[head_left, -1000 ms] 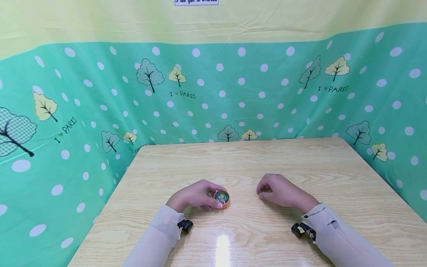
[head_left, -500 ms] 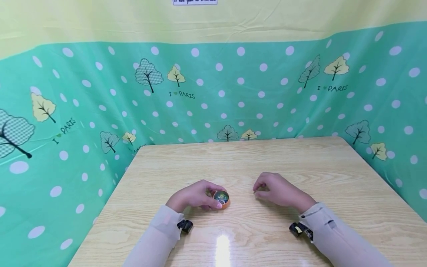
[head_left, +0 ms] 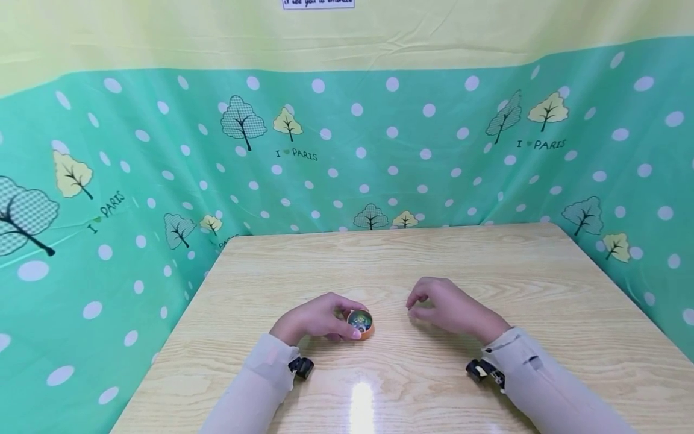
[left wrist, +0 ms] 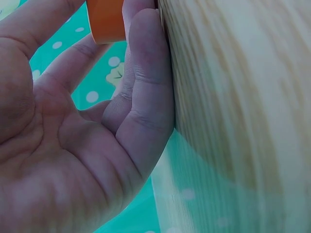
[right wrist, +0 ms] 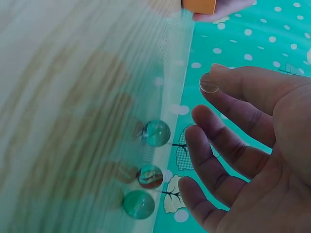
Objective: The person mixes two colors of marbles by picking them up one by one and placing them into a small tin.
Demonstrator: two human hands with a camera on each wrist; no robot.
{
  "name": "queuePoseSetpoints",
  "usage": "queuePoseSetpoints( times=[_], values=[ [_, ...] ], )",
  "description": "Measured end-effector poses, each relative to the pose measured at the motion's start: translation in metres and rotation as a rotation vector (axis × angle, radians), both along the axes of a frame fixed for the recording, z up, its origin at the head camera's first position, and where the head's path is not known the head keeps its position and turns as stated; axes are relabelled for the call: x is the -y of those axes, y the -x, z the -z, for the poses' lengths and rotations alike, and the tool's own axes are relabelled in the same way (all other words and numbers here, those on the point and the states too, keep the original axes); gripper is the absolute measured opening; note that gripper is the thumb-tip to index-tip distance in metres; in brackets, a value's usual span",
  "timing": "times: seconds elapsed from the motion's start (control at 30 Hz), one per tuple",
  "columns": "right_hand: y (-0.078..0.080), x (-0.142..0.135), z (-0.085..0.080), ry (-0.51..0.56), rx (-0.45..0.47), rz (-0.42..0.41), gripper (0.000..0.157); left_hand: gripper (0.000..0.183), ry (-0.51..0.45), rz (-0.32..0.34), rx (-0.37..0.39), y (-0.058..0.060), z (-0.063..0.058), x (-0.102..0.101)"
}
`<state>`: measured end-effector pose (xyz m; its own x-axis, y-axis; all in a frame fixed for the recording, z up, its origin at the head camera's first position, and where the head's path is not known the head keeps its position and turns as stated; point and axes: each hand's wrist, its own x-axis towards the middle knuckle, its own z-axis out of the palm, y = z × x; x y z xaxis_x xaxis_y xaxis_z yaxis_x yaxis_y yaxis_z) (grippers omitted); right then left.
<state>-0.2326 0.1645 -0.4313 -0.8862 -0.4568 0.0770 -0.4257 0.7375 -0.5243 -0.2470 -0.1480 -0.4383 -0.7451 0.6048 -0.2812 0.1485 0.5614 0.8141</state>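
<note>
At the middle of the table, my left hand (head_left: 320,316) grips a small round orange container (head_left: 366,333) with thumb and fingers. Dark, glassy contents show inside its rim, too small to make out singly. Only the container's orange wall (left wrist: 107,22) appears in the left wrist view. To the right, my right hand (head_left: 452,306) is held above the table, apart from the container. Its thumb and index finger pinch a clear glass marble (right wrist: 209,85); the other fingers are loosely bent. Three more marbles, one of them (right wrist: 156,133) clear, lie on the table beyond those fingers, hidden in the head view.
A pale wood-grain table (head_left: 390,259) spreads around both hands. Green dotted cloth (head_left: 374,150) with printed trees hangs behind it and along both sides. Small black wrist cameras, one of them (head_left: 301,366) on the left sleeve, are strapped at the cuffs.
My right hand has drifted left and slightly away from me, nearer the container, with its thumb and index finger still together. The left hand and container have stayed in place.
</note>
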Motion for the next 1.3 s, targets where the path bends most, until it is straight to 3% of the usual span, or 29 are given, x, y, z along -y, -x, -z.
queuePoseSetpoints(
  times=[0.5, 1.3],
  values=[
    [0.004, 0.011, -0.007, 0.011, 0.023, -0.004, 0.008, 0.046, 0.004, -0.005, 0.006, 0.002, 0.002, 0.000],
    [0.010, 0.038, -0.011, 0.064, -0.023, -0.060, 0.006, 0.046, 0.000, 0.002, 0.006, 0.004, 0.002, 0.002]
  ],
)
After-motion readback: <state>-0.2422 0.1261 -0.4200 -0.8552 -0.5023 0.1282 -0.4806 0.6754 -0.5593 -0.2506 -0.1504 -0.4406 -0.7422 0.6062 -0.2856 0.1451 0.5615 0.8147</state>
